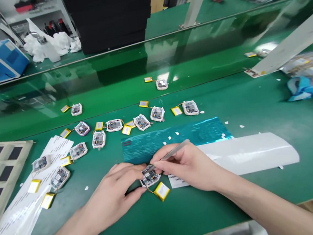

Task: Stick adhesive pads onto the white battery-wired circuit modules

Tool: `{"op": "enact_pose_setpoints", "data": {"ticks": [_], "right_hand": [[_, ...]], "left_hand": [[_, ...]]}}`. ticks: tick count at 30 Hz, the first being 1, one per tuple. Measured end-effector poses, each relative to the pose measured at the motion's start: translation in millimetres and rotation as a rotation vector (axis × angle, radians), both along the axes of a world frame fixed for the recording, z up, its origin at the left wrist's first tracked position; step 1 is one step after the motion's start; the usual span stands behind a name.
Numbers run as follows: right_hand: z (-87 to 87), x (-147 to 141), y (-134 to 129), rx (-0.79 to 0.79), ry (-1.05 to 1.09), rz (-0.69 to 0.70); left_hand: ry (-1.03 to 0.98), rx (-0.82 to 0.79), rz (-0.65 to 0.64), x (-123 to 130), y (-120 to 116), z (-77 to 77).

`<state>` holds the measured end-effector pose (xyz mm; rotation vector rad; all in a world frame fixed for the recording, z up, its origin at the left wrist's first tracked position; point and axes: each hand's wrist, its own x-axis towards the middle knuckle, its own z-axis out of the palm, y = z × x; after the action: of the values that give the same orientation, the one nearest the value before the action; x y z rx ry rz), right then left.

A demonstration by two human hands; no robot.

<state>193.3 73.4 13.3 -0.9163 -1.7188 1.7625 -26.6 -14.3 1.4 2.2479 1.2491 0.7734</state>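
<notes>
A small white-framed circuit module [150, 177] lies on the green table, with a yellow-edged battery [162, 191] wired to it at its lower right. My left hand [120, 189] grips the module's left side between fingers and thumb. Pinched in my right hand [184, 164] is a thin metal tool [176, 150], slanting down to the left with its tip over the module's top. Beneath and beside my right hand are a white sheet [250, 153] and a teal film strip [199, 131].
Several similar modules with batteries lie behind and to the left, one of them here [113, 125]. Long printed strips [18, 216] and a tray with dark slots [4, 160] are at the left. A green conveyor belt [112, 96] crosses behind; a metal post [292, 40] stands at the right.
</notes>
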Motion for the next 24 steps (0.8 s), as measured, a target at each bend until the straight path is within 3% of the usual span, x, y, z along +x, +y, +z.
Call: {"op": "enact_pose_setpoints", "data": {"ticks": [9,17,24], "right_hand": [[-5.2,-1,0,0.009,0.012,0.009],[-0.5,6,5,-0.008,0.163,-0.236],[-2.7,4,9,0.018,0.123,-0.305]], "left_hand": [[0.075,0.213,-0.057,-4,1,-3.5],[0.159,0.367,-0.004,-4,-2,-7.0],[0.147,0.298,0.031,-1,-3,-10.2]]}}
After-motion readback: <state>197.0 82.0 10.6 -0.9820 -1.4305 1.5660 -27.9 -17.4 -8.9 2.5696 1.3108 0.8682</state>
